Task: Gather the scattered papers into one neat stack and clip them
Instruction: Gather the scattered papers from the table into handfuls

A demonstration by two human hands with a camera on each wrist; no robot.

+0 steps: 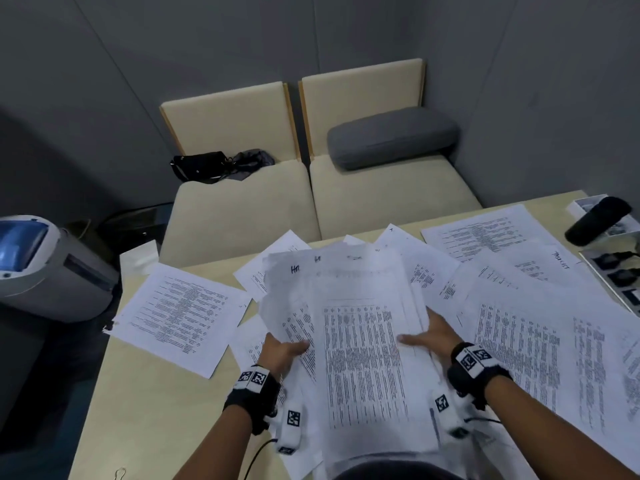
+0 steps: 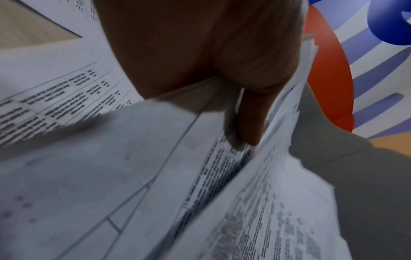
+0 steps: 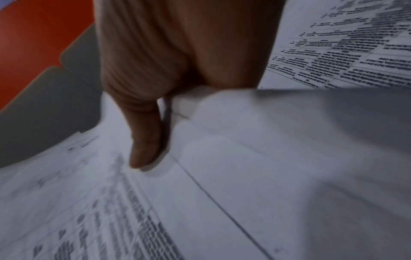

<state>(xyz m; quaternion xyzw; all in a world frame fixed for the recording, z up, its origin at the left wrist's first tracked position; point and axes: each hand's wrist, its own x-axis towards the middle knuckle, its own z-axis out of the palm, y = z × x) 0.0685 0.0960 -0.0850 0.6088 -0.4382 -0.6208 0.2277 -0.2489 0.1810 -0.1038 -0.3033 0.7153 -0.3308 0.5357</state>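
A loose bundle of printed papers point(image 1: 360, 334) is lifted above the pale wooden table point(image 1: 145, 410), its sheets fanned and uneven. My left hand point(image 1: 285, 351) grips the bundle's left side, thumb on top point(image 2: 249, 123). My right hand point(image 1: 429, 336) grips the right side, thumb point(image 3: 144, 140) pressed on the top sheet and fingers hidden underneath. More printed sheets lie scattered on the table: one at the left point(image 1: 180, 317), several at the right point(image 1: 540, 341). A small wire clip point(image 1: 120, 474) lies near the table's front left edge.
Two beige seats point(image 1: 242, 216) stand beyond the table, one with a black bag point(image 1: 207, 166), the other with a grey cushion point(image 1: 391, 140). A grey and blue machine point(image 1: 45, 268) stands at the left. A tray of small boxes point(image 1: 616, 271) and a black object point(image 1: 599, 225) sit at the right edge.
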